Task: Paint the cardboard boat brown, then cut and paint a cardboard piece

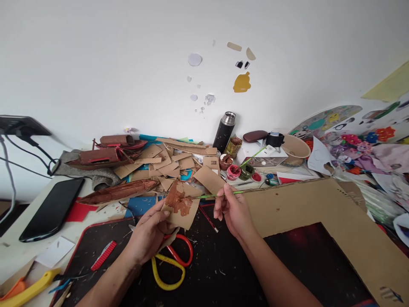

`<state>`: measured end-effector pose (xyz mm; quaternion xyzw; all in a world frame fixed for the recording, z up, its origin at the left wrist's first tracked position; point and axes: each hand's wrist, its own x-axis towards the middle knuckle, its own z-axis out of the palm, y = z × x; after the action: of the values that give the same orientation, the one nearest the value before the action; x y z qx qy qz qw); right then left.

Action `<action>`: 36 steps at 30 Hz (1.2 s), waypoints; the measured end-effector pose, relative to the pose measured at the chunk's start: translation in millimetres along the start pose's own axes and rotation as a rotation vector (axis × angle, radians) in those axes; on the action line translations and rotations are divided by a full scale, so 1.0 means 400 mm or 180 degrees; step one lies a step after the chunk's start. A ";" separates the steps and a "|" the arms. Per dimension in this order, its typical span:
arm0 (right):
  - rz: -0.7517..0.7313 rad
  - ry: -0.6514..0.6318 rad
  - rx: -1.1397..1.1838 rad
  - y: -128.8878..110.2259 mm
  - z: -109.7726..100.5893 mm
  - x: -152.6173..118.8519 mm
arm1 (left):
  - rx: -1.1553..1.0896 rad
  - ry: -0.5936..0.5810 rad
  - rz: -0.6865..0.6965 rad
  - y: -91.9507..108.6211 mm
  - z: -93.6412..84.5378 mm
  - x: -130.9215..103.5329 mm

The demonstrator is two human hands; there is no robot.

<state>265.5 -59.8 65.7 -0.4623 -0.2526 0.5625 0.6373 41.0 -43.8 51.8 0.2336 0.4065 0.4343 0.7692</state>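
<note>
A cardboard piece (188,219), partly covered in reddish-brown paint, is held by its left edge in my left hand (151,232), thumb on top. My right hand (231,209) pinches a thin green paintbrush (207,196), whose tip rests on the painted area. Below the cardboard lie scissors (169,273) with one red and one yellow handle; their blades are hidden. Open paint pots stand behind my right hand: a brown one (226,161), a pink one (234,172) and a green one (247,172).
Cardboard scraps (164,162) pile up at the back, beside brown model boats (102,158). A black flask (224,132) stands by the wall. On the left lies a phone (53,209). A large cut cardboard sheet (297,204) covers the right side of the black mat (223,273).
</note>
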 end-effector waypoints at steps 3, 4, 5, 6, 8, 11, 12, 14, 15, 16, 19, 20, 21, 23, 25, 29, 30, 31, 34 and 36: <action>0.0000 -0.0005 0.0050 -0.005 -0.004 0.002 | -0.0012 0.0041 -0.0032 -0.002 -0.004 0.001; -0.0007 0.0008 0.0083 -0.007 -0.004 0.003 | -0.0004 0.0060 -0.0048 -0.003 -0.005 0.001; -0.0010 0.0019 0.0116 -0.009 -0.003 0.004 | 0.0004 0.0078 -0.0062 -0.004 -0.006 0.001; -0.0011 0.0023 0.0144 -0.011 -0.003 0.005 | 0.0012 0.0095 -0.0071 -0.004 -0.007 0.001; 0.0005 -0.0001 0.0168 -0.012 -0.005 0.005 | 0.0022 0.0126 -0.0060 -0.002 -0.007 0.000; 0.0020 -0.0052 0.0163 -0.011 -0.011 0.003 | 0.0012 0.0131 -0.0049 0.000 -0.003 -0.001; 0.0003 -0.0049 0.0163 -0.011 -0.013 0.004 | 0.0005 0.0121 -0.0064 0.000 -0.002 -0.002; -0.0058 -0.0017 0.0166 -0.012 -0.013 0.007 | -0.0012 0.0101 -0.0114 -0.001 -0.001 -0.004; -0.0085 -0.0003 0.0167 -0.013 -0.013 0.009 | -0.0023 0.0099 -0.0130 -0.002 -0.001 -0.005; -0.0101 0.0004 0.0167 -0.013 -0.012 0.010 | -0.0035 0.0096 -0.0135 -0.003 -0.002 -0.005; -0.0041 -0.0063 0.0141 -0.011 -0.011 0.009 | -0.0040 0.0045 -0.0110 -0.004 -0.009 -0.005; -0.0004 -0.0094 0.0120 -0.010 -0.012 0.007 | -0.0023 0.0031 -0.0093 -0.004 -0.011 -0.004; 0.0026 -0.0111 0.0101 -0.008 -0.013 0.006 | -0.0001 0.0023 -0.0085 -0.004 -0.013 -0.003; 0.0030 -0.0097 0.0082 -0.007 -0.016 0.006 | 0.0030 0.0011 -0.0092 -0.005 -0.014 -0.001; -0.0045 -0.0040 0.0093 -0.008 -0.016 0.009 | 0.0027 -0.0018 -0.0107 -0.005 -0.013 -0.001; -0.0087 -0.0023 0.0098 -0.010 -0.009 0.012 | -0.0011 -0.0037 -0.0073 -0.006 -0.007 -0.003; -0.0051 -0.0045 0.0103 -0.010 -0.008 0.011 | -0.0007 -0.0036 -0.0077 -0.005 -0.007 -0.004; -0.0013 -0.0070 0.0108 -0.009 -0.007 0.009 | 0.0000 -0.0038 -0.0097 -0.005 -0.007 -0.004; 0.0020 -0.0081 0.0104 -0.008 -0.007 0.009 | 0.0015 -0.0021 -0.0179 -0.004 -0.010 -0.004; -0.0043 0.0006 0.0113 -0.009 -0.007 0.012 | 0.0017 -0.0003 -0.0187 -0.005 -0.012 -0.004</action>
<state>270.9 -55.7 66.8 -0.4497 -0.2450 0.5621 0.6494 37.6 -46.2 48.4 0.2238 0.4139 0.4103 0.7812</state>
